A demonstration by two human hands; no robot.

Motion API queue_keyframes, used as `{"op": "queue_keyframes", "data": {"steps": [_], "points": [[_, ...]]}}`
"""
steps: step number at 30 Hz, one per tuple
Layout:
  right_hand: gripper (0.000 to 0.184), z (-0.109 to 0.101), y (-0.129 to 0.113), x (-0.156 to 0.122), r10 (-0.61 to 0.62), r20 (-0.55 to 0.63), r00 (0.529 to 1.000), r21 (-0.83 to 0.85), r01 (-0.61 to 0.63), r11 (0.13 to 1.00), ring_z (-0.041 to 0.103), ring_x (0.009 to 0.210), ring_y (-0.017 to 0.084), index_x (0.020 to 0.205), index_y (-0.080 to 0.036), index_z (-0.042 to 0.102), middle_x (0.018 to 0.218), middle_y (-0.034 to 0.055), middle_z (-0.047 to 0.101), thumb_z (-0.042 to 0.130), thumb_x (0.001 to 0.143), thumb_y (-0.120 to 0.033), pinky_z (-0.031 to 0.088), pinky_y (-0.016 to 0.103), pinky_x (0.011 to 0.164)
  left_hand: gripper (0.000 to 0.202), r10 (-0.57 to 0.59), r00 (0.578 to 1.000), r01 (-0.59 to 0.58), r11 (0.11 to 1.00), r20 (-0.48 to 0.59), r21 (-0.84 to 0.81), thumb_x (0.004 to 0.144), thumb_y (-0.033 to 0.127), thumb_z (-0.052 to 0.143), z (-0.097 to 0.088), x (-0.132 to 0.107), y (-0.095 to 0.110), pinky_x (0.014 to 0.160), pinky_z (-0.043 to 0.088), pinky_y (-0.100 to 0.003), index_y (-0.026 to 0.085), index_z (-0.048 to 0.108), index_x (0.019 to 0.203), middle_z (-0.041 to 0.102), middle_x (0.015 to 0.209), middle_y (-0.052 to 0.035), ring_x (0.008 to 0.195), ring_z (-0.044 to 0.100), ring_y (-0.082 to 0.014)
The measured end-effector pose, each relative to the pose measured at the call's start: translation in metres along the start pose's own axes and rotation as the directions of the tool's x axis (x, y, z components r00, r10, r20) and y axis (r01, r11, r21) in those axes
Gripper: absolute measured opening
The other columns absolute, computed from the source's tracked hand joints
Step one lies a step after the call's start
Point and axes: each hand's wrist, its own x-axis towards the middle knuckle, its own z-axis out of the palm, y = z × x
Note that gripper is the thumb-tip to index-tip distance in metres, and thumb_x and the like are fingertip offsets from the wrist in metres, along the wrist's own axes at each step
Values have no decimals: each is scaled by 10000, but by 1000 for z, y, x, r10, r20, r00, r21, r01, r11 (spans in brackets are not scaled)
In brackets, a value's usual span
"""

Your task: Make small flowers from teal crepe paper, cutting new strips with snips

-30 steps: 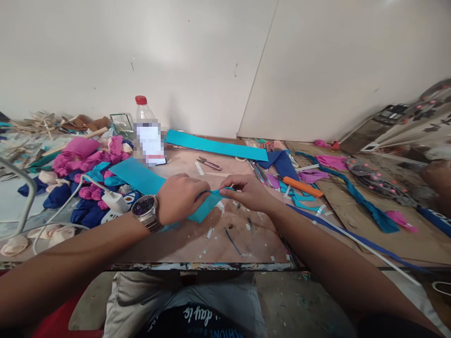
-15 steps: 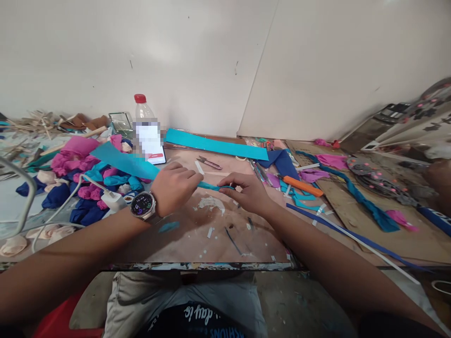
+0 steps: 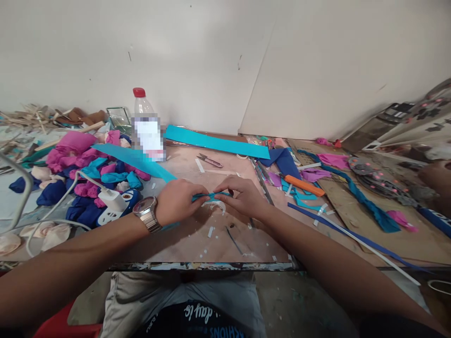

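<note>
A long turquoise strip [image 3: 141, 162], paper or cloth, runs from the pile on the left down to my hands. My left hand [image 3: 179, 199], with a watch [image 3: 146, 212] on its wrist, pinches the strip where it is narrow and gathered. Close beside it, my right hand [image 3: 243, 195] pinches the strip's right end between thumb and fingers. A short gathered stretch shows between the two hands, just above the table. Small thread snips [image 3: 210, 160] lie beyond my hands, and a flat turquoise strip [image 3: 214, 143] rests at the back near the wall.
Left are crumpled pink, blue and turquoise pieces [image 3: 73, 155], a power strip [image 3: 114, 211] with a white charger, and a red-capped bottle [image 3: 140, 101] behind a lit phone [image 3: 148, 136]. An orange-handled cutter [image 3: 305, 185], scraps and a twisted teal strip [image 3: 366, 202] lie right.
My left hand has turned and shifted slightly right and down, fingertips now facing my right hand. The hands are closer together, and the gathered strip between them is shorter.
</note>
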Motion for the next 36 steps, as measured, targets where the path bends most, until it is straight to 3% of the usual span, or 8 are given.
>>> {"op": "queue_keyframes", "data": {"steps": [5, 11, 19, 22, 29, 36], "points": [[127, 1, 0, 0, -38, 11, 999, -39, 39, 998, 630, 732, 167, 934, -195, 775, 811, 56, 759, 728, 935, -314, 468, 297, 676, 261, -49, 998, 50, 999, 28, -11, 974, 416, 600, 2, -2, -3, 635, 357, -302, 280, 820, 1009, 812, 881, -21, 767, 702, -210], [124, 3, -1, -2, 18, 61, 998, -96, -12, 995, 645, 782, 179, 972, -198, 768, 855, 59, 762, 719, 931, -305, 469, 314, 723, 245, -41, 999, 41, 999, -13, -18, 970, 431, 616, 13, -5, -6, 621, 337, -297, 308, 826, 1002, 807, 830, -20, 718, 688, -200], [131, 1, -8, -2, 18, 97, 995, -46, -13, 999, 579, 702, 147, 901, -180, 749, 801, 51, 718, 693, 927, -296, 438, 278, 654, 252, 88, 995, -83, 993, -54, 88, 978, 394, 586, 20, -8, -10, 621, 351, -300, 293, 815, 1004, 797, 833, -39, 728, 676, -205], [169, -1, -7, -1, 71, 168, 983, 22, -75, 997, 587, 687, 143, 911, -183, 762, 802, 51, 722, 691, 929, -335, 455, 274, 648, 244, 110, 993, -106, 991, -44, 81, 965, 371, 587, 18, -9, -8, 630, 358, -305, 264, 805, 946, 783, 805, -43, 728, 671, -202], [250, 2, -7, -1, 246, 227, 942, 152, -284, 947, 636, 727, 152, 907, -179, 777, 834, 55, 751, 702, 902, -417, 479, 275, 658, 272, 33, 999, -33, 999, 8, -22, 946, 432, 599, 15, -10, -6, 606, 311, -310, 242, 773, 858, 752, 753, -29, 703, 649, -193], [299, 5, -8, -1, 252, 268, 930, 197, -308, 931, 642, 749, 160, 927, -172, 781, 843, 57, 754, 696, 906, -458, 474, 285, 674, 266, 76, 997, -76, 997, -9, -9, 946, 389, 598, 17, -9, -6, 631, 338, -307, 224, 762, 816, 730, 723, -37, 706, 637, -194]]}}
